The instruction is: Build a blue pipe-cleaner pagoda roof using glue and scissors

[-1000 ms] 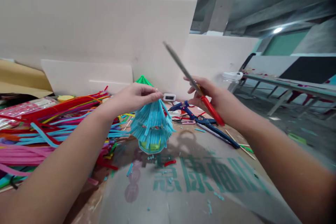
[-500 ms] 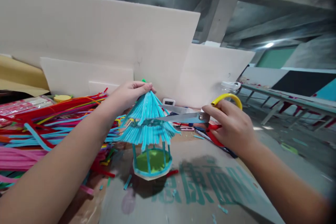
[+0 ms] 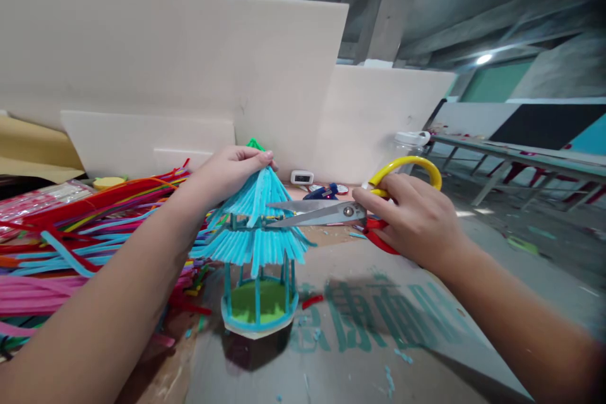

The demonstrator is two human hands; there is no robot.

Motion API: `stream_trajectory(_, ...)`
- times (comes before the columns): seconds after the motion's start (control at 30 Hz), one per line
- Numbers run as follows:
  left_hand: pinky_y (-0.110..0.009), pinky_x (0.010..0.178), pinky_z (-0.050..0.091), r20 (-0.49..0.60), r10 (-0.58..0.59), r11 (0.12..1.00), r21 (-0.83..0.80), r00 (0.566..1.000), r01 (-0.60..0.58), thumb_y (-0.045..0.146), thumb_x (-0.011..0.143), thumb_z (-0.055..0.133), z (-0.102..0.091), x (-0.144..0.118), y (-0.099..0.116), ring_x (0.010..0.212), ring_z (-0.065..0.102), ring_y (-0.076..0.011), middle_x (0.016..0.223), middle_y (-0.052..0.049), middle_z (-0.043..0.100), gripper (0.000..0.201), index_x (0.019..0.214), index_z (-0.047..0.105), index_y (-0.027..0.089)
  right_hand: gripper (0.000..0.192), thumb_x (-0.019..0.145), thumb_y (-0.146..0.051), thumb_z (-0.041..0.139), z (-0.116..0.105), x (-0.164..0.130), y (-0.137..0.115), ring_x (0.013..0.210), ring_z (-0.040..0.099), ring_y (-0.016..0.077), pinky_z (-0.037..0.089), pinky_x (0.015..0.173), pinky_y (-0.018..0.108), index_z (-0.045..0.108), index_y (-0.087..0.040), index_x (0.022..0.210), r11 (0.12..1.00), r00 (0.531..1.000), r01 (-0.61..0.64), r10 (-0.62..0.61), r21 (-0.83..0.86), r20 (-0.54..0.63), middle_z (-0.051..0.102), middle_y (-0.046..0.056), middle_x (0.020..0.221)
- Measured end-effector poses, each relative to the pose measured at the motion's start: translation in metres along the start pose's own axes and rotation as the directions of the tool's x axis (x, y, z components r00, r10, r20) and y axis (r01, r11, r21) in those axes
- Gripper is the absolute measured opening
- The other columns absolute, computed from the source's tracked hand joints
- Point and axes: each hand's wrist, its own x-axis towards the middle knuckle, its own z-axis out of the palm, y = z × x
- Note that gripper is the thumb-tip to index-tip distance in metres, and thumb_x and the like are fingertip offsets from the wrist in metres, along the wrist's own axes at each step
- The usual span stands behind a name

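Observation:
My left hand [image 3: 239, 170] is closed around the upper roof of a small pavilion model [image 3: 258, 243], just below its green tip. The model has two tiers of blue pipe-cleaner roof, thin blue posts and a green floor. It is held upright above the covered table. In my right hand [image 3: 409, 214] is a pair of scissors [image 3: 326, 210] with a yellow and a red handle. Their blades are slightly apart, with the tips at the right front edge of the upper roof tier. Whether the blades touch the strands I cannot tell.
Many coloured pipe cleaners [image 3: 104, 227] are heaped on the left. A small white digital device [image 3: 302, 177], a blue tool [image 3: 326, 192] and a clear jar [image 3: 409, 145] stand at the back. White boards [image 3: 165, 63] rise behind. Blue scraps [image 3: 389, 380] lie on the printed sheet [image 3: 360, 353].
The scissors have moved left and their blades have come closer together at the upper roof. The model has shifted slightly left and turned a little in my left hand.

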Motion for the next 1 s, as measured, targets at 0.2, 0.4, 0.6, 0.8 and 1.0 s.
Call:
stream_trajectory(0.2,-0.026,0.057,0.045,0.040,-0.042,0.999,-0.031,0.998,0.043,0.047,0.081,0.058,-0.003,0.001,0.000,0.060,0.059,-0.0166,0.065,-0.001,0.067,0.031,0.081,0.074,0.021,0.027,0.091,-0.016,0.046,-0.014,0.004,-0.002,0.066,0.043,0.0176,0.028,0.059,0.032,0.067,-0.027,0.105,0.997,0.999,0.040,-0.042,-0.074,-0.024,0.054,0.005,0.073)
stream_trajectory(0.4,-0.026,0.054,0.044,0.071,-0.047,0.999,-0.011,0.996,0.048,0.048,0.081,0.057,-0.006,-0.002,0.002,0.058,0.059,-0.0168,0.067,-0.002,0.069,0.032,0.080,0.073,0.021,0.026,0.091,-0.017,0.046,-0.017,0.004,0.000,0.065,0.043,0.0178,0.027,0.057,0.032,0.065,-0.028,0.104,0.988,0.997,0.072,-0.076,-0.138,-0.023,0.054,0.005,0.073)
stream_trajectory(0.6,-0.024,0.050,0.042,0.136,-0.029,0.996,-0.082,0.990,0.040,0.048,0.080,0.060,-0.001,-0.004,0.002,0.053,0.055,-0.0139,0.065,-0.001,0.068,0.032,0.082,0.073,0.019,0.023,0.091,-0.017,0.047,-0.013,0.004,-0.001,0.063,0.041,0.0171,0.028,0.057,0.031,0.066,-0.025,0.102,0.992,0.996,0.077,-0.082,-0.095,-0.044,0.053,0.005,0.073)
stream_trajectory(0.8,-0.022,0.046,0.040,0.171,-0.087,0.981,-0.154,0.981,0.114,0.049,0.076,0.067,0.001,-0.008,0.004,0.050,0.053,-0.0116,0.064,-0.002,0.066,0.034,0.085,0.073,0.017,0.023,0.090,-0.014,0.050,-0.009,0.003,0.001,0.064,0.039,0.0160,0.026,0.058,0.030,0.066,-0.023,0.103,0.989,0.991,0.097,-0.107,-0.113,-0.084,0.052,0.004,0.073)
stream_trajectory(1.0,-0.023,0.047,0.041,0.224,-0.148,0.935,-0.285,0.963,0.210,0.047,0.075,0.070,0.002,-0.008,0.003,0.048,0.053,-0.0111,0.063,-0.002,0.065,0.033,0.083,0.071,0.015,0.023,0.088,-0.015,0.052,-0.006,0.001,0.005,0.065,0.038,0.0160,0.027,0.059,0.029,0.066,-0.023,0.103,0.986,0.988,0.098,-0.113,-0.135,-0.107,0.051,0.003,0.073)
